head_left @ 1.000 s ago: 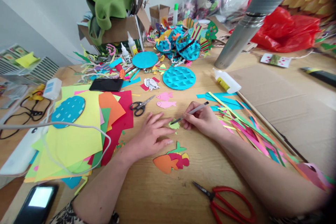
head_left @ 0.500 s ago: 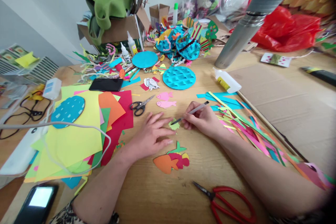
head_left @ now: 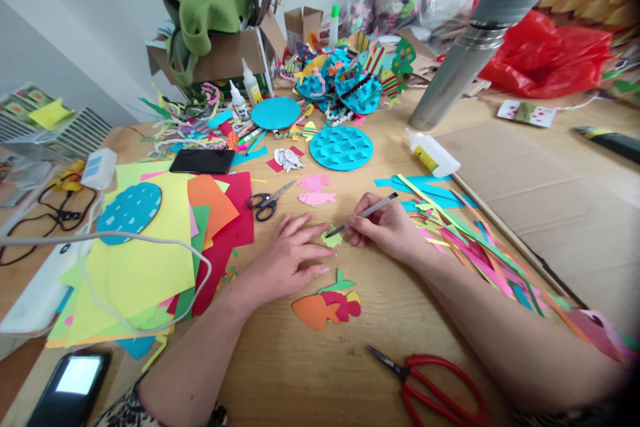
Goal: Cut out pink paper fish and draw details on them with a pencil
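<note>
My right hand point(head_left: 377, 227) pinches a dark grey pen point(head_left: 373, 208), whose tip rests on a small light green paper cutout point(head_left: 332, 237). My left hand point(head_left: 295, 257) lies on the table with its fingers spread, the fingertips at the left edge of that cutout. Two pink paper fish point(head_left: 317, 199) lie just above. Below the hands are an orange paper fish point(head_left: 311, 311), a red cutout point(head_left: 345, 305) and a green one point(head_left: 340, 281), partly overlapping.
Black scissors point(head_left: 265, 203) lie left of the pink fish, red-handled scissors point(head_left: 440, 380) at the front. Coloured sheets point(head_left: 140, 267) and a cable lie left, paper strips point(head_left: 480, 253) and cardboard point(head_left: 550, 193) right. A steel flask point(head_left: 450, 67) stands behind.
</note>
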A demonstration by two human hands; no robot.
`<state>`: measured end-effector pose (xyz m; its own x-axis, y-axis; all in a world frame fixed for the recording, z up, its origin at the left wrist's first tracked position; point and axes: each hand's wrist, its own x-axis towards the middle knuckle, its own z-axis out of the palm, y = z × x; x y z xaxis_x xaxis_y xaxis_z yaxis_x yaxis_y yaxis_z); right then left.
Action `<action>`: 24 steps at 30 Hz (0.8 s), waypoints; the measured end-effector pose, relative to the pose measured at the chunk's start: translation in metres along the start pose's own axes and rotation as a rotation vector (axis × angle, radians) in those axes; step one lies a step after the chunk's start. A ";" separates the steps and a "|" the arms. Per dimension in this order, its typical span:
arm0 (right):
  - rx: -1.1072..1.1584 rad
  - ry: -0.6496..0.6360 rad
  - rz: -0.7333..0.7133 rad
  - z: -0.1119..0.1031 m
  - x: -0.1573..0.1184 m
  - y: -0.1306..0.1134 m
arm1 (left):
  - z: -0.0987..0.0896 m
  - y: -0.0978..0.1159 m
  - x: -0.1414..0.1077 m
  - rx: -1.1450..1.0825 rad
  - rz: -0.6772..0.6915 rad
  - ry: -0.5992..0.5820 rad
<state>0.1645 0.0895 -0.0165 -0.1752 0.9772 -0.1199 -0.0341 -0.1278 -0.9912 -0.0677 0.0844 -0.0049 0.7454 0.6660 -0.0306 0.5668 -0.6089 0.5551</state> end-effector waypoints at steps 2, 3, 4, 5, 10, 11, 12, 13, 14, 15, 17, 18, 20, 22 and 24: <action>-0.002 -0.001 0.005 0.000 0.000 0.000 | 0.000 0.000 0.000 0.004 -0.001 -0.004; -0.001 -0.001 0.008 0.000 0.000 0.000 | 0.000 0.000 0.000 0.005 -0.001 -0.005; 0.000 -0.001 0.012 0.000 0.000 -0.001 | 0.000 0.000 0.000 0.005 -0.001 -0.006; 0.003 -0.002 0.014 0.000 0.000 -0.001 | -0.001 0.001 0.000 0.005 -0.002 -0.006; 0.012 0.002 0.009 0.001 0.000 -0.001 | -0.002 0.001 0.000 0.007 -0.007 -0.010; 0.010 0.001 0.011 0.001 0.000 -0.001 | -0.002 0.001 0.000 0.009 -0.010 -0.012; 0.007 -0.001 0.014 0.001 0.000 -0.001 | -0.002 0.001 0.000 0.009 -0.013 -0.014; 0.005 -0.002 0.018 0.001 0.000 -0.001 | -0.002 0.001 0.001 0.009 -0.015 -0.016; 0.005 -0.002 0.022 0.001 0.000 -0.001 | -0.002 0.001 0.001 0.008 -0.018 -0.020; 0.004 -0.002 0.027 0.001 0.000 -0.001 | -0.002 0.002 0.001 0.008 -0.021 -0.021; 0.004 -0.003 0.032 0.001 0.000 -0.002 | -0.002 0.002 0.000 0.009 -0.025 -0.024; 0.005 -0.004 0.032 0.001 0.000 -0.002 | -0.002 0.002 0.000 0.009 -0.026 -0.026; 0.008 -0.002 0.028 0.000 0.000 -0.002 | -0.001 0.001 0.000 0.009 -0.026 -0.026; 0.008 -0.001 0.024 0.000 0.000 -0.002 | -0.001 0.001 0.000 0.010 -0.025 -0.026; 0.009 0.001 0.025 0.000 0.000 -0.001 | -0.001 0.001 0.000 0.010 -0.025 -0.029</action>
<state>0.1643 0.0895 -0.0153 -0.1754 0.9738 -0.1449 -0.0380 -0.1537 -0.9874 -0.0674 0.0848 -0.0033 0.7407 0.6683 -0.0682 0.5886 -0.5967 0.5455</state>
